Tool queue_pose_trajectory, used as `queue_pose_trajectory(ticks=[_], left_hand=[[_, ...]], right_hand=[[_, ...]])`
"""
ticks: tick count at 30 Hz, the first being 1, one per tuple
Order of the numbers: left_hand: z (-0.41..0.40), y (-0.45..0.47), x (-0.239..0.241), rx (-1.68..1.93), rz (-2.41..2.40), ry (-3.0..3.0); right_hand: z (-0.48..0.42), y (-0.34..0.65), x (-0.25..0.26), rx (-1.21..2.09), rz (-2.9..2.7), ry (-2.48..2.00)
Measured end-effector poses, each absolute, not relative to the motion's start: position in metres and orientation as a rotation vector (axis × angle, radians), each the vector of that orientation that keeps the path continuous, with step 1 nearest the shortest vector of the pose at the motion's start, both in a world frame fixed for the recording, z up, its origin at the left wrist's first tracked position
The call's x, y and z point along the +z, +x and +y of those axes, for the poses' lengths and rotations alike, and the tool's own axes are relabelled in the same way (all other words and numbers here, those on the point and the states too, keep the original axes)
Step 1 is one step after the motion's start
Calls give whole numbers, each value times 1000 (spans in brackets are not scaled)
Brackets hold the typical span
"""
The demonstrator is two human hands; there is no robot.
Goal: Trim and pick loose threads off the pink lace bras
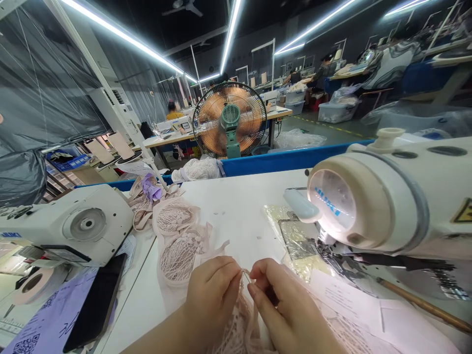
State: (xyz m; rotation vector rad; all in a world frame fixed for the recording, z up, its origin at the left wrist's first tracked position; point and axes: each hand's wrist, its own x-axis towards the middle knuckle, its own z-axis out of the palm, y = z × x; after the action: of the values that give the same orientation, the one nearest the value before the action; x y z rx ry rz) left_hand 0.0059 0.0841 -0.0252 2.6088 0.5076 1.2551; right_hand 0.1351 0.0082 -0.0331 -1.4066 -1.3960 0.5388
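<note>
My left hand (212,295) and my right hand (285,309) meet at the near edge of the white table (239,206). Both pinch a thin strap or ring on a piece of pink lace fabric (239,329) that hangs between and below them. Fingers of both hands are closed in a pinch. A stack of pink lace bra cups (177,236) lies just beyond my left hand. The white sewing machine (387,201) stands to the right, its lamp lit over the needle area (324,246).
A second white machine (73,226) sits at the left, with a black phone (98,300) and printed sheets beside it. A standing fan (229,125) is behind the blue table edge. Another person (172,112) works at a far table. Papers lie at the lower right.
</note>
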Motion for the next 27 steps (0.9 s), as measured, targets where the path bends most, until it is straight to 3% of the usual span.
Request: queue_pose_trajectory(ticks=[21, 27], left_hand=[[83, 7, -27, 1351, 603, 2512], [81, 5, -25, 1305, 537, 2442]], right_hand=[[9, 139, -18, 879, -1379, -1496], [9, 133, -17, 737, -1498, -1515]])
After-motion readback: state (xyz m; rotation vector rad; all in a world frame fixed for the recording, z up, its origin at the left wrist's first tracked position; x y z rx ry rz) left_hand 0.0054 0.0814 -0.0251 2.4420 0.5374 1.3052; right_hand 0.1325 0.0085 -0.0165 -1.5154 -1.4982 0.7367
